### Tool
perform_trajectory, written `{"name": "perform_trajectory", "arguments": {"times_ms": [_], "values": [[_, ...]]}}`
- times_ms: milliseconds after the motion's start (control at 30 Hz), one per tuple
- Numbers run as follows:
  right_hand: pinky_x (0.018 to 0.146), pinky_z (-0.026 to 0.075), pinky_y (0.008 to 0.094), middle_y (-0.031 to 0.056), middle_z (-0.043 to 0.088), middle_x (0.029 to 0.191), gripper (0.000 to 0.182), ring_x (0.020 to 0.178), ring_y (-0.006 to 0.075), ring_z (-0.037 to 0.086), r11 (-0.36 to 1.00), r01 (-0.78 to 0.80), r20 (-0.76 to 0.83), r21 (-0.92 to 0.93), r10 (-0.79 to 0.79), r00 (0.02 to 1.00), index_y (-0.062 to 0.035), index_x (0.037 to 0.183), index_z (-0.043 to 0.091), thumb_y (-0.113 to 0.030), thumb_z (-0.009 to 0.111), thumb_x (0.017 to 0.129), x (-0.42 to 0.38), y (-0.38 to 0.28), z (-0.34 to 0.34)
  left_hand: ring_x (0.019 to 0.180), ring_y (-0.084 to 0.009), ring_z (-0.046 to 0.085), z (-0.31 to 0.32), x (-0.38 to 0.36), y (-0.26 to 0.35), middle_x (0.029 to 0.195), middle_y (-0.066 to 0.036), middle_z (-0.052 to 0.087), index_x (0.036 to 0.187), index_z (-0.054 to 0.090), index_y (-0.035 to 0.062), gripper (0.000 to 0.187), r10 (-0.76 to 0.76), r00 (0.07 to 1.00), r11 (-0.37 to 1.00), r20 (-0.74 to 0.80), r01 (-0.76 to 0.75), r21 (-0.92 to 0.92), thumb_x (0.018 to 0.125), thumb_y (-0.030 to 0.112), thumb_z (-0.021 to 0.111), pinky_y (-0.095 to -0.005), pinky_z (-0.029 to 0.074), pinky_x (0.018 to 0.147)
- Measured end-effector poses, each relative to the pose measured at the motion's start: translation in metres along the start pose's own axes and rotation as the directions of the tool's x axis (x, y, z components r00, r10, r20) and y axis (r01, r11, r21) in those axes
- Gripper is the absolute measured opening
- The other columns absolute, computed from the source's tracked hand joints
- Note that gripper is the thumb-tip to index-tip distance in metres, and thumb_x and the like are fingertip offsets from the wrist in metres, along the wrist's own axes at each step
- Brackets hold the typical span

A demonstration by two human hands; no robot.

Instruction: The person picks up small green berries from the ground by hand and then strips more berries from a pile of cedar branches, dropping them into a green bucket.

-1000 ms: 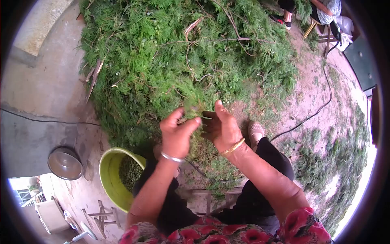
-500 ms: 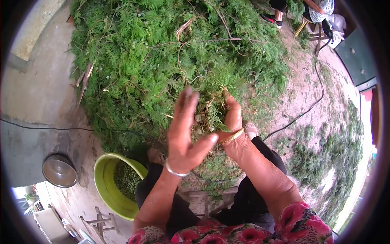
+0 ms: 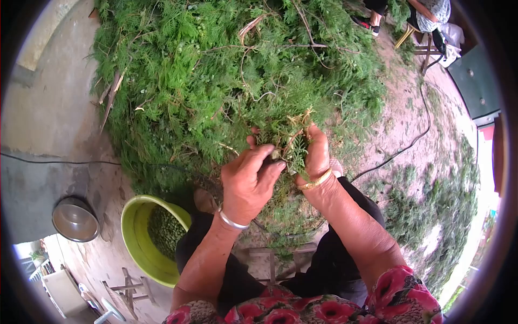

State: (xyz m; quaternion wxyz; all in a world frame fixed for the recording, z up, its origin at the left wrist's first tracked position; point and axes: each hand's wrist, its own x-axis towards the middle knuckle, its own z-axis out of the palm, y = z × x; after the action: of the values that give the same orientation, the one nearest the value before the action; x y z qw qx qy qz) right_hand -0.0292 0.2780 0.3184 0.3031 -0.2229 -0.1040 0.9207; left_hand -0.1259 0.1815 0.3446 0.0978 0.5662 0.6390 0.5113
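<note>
My right hand [image 3: 317, 154], with a gold bracelet at the wrist, is closed round a leafy evergreen sprig [image 3: 294, 146] with thin brown stems. My left hand [image 3: 249, 175], wearing a silver bangle, pinches thumb and fingers together against the sprig's left side. A small greenish bit shows between those fingertips, too small to name. Both hands are above the near edge of a large heap of cut evergreen branches [image 3: 199, 75]. By my left leg stands a yellow-green bucket [image 3: 129, 237], partly filled with small round green cones [image 3: 164, 229].
A metal bowl [image 3: 76, 220] lies left of the bucket, with a small wooden stool [image 3: 129, 289] below it. One black cable [image 3: 402, 150] crosses the floor on the right. More greenery [image 3: 431, 210] is scattered there. Another person [image 3: 429, 13] sits at the upper right.
My left hand was open with fingers spread; it has turned in toward the sprig and its fingers have closed into a pinch. My right hand keeps hold of the sprig, having shifted slightly.
</note>
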Motion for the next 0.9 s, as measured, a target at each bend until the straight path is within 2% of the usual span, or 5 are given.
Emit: {"name": "perform_trajectory", "arguments": {"times_ms": [233,333,533,767,900], "values": [[0.075,0.053,0.0348,0.0087,0.066,0.092,0.038,0.083,0.022,0.064,0.999,-0.029,0.009,0.023,0.029,1.0,-0.003,0.106,0.06,-0.036,0.065,0.087,-0.007,0.002,0.006,0.062,-0.0078,0.057,0.005,0.004,0.002,0.073,-0.003,0.063,0.084,0.061,-0.0055,0.011,-0.554,0.832,0.816,0.022,0.549,-0.18,0.079,0.0,0.068,-0.0236,0.048,0.057],[0.074,0.048,0.0337,0.0069,0.066,0.087,0.019,0.08,0.0181,0.061,0.961,-0.084,-0.151,-0.262,0.045,0.987,-0.001,0.088,0.066,-0.017,0.072,0.081,-0.003,0.007,-0.002,0.056,-0.0061,0.054,0.017,-0.001,-0.016,0.069,-0.003,0.061,0.083,0.06,-0.0042,0.009,-0.325,0.943,0.945,-0.072,0.321,-0.061,0.078,-0.001,0.068,-0.0226,0.045,0.051],[0.069,0.049,0.0365,0.0096,0.065,0.085,0.018,0.073,0.0215,0.06,0.982,-0.157,-0.254,-0.108,0.125,0.959,0.0,0.091,0.063,-0.017,0.06,0.089,-0.003,-0.006,-0.009,0.054,-0.0065,0.054,0.019,-0.001,-0.005,0.073,-0.004,0.061,0.091,0.059,-0.0036,0.008,-0.429,0.903,0.867,-0.028,0.403,-0.292,0.083,-0.004,0.062,-0.02,0.043,0.046],[0.069,0.052,0.04,0.0154,0.064,0.092,0.024,0.077,0.0277,0.064,0.992,-0.123,-0.124,-0.032,0.119,0.985,0.0003,0.098,0.055,-0.023,0.052,0.093,-0.002,-0.019,-0.003,0.062,-0.0198,0.06,-0.001,0.013,-0.001,0.077,-0.014,0.063,0.095,0.059,-0.0007,0.011,-0.639,0.701,0.085,0.317,0.474,-0.877,0.087,0.006,0.054,-0.029,0.047,0.048],[0.078,0.053,0.0408,0.0177,0.064,0.098,0.029,0.086,0.0296,0.064,0.996,-0.05,-0.142,-0.073,0.04,0.989,0.0021,0.105,0.053,-0.024,0.051,0.094,-0.004,-0.024,-0.005,0.063,-0.0203,0.06,0.002,0.004,-0.011,0.079,-0.016,0.063,0.095,0.059,-0.0013,0.013,-0.616,0.69,0.05,0.38,0.516,-0.855,0.085,0.005,0.054,-0.0289,0.046,0.047]]}}
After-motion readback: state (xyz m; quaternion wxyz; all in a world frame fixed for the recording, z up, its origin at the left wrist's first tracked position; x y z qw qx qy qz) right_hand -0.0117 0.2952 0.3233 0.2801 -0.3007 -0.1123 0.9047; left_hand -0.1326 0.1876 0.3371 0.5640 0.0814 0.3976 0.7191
